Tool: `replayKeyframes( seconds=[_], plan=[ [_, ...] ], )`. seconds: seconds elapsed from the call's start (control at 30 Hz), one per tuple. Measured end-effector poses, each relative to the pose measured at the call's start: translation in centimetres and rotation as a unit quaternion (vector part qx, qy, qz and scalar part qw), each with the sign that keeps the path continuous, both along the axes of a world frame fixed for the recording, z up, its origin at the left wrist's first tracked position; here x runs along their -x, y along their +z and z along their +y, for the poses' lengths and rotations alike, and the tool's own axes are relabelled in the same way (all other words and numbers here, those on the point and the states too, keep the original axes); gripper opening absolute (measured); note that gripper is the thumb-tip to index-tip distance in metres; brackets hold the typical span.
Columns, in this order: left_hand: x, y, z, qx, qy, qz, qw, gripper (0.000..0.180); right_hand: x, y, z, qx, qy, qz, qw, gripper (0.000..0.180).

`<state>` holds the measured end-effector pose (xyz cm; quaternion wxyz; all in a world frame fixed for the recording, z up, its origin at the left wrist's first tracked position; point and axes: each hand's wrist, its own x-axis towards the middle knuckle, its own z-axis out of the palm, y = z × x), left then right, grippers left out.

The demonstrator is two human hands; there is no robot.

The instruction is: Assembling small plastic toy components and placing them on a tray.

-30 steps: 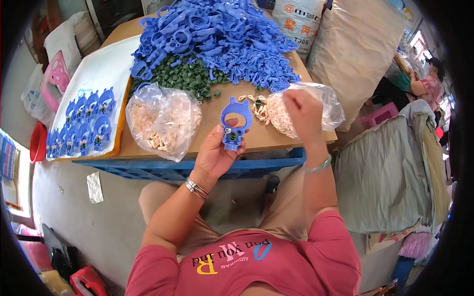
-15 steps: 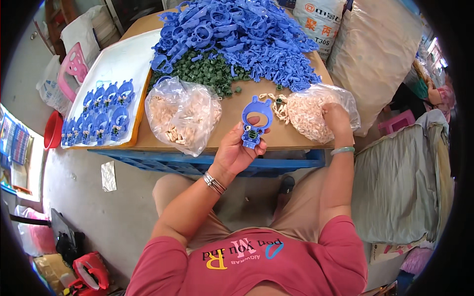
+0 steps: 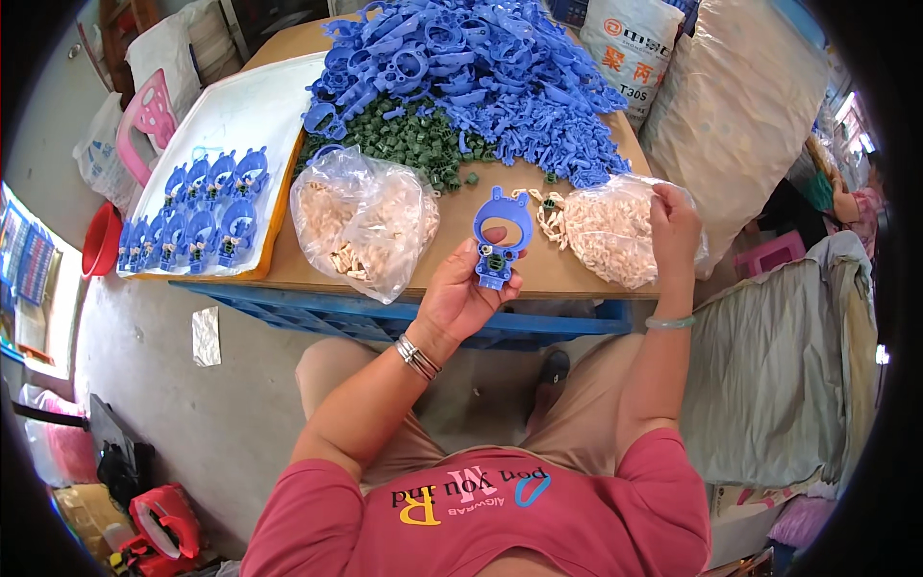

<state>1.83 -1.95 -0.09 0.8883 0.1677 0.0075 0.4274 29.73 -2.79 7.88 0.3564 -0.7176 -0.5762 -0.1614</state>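
My left hand (image 3: 466, 288) is closed around the lower body of a blue plastic toy figure part (image 3: 504, 223), held upright near the table's front edge. The part has two ears, a large ring-shaped head opening and a dark green piece set in its body. My right hand (image 3: 677, 229) is at the right rim of a clear plastic bag (image 3: 694, 202) full of small beige plastic pieces (image 3: 608, 231). Its fingers are closed on the film there; whether they also hold a piece is hidden. Some beige pieces (image 3: 551, 219) lie loose beside the bag.
Behind sits a tall heap of blue plastic parts (image 3: 461, 67), with small green pieces (image 3: 409, 139) before it. Another bag of beige pieces (image 3: 370, 216) stands left. A white tray (image 3: 255, 106) holds rows of assembled blue figures (image 3: 200, 231). Large sacks (image 3: 735, 115) stand right.
My right hand has lifted off the beige pieces and moved slightly right to the bag's rim. My left hand holds the blue part in nearly the same place.
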Motion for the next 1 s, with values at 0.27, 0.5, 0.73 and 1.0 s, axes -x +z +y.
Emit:
replayKeyframes(
  seconds=[0.27,0.5,0.73,1.0],
  plan=[
    [-0.4,0.3,-0.2,0.004,0.019,0.015,1.000,0.031,9.6,0.6,-2.4,0.098,0.354,0.400,0.840,0.007],
    [-0.3,0.3,-0.3,-0.010,0.022,0.010,1.000,0.029,11.1,-0.1,-2.0,0.111,0.417,0.323,0.842,0.009],
    [-0.3,0.4,-0.2,0.008,0.041,0.005,0.999,0.027,11.1,-0.8,-1.9,0.109,0.414,0.268,0.863,0.011],
    [-0.1,0.4,-0.1,0.008,0.048,0.018,0.999,0.025,10.6,-1.7,-1.2,0.119,0.431,0.493,0.746,0.012]
  ],
)
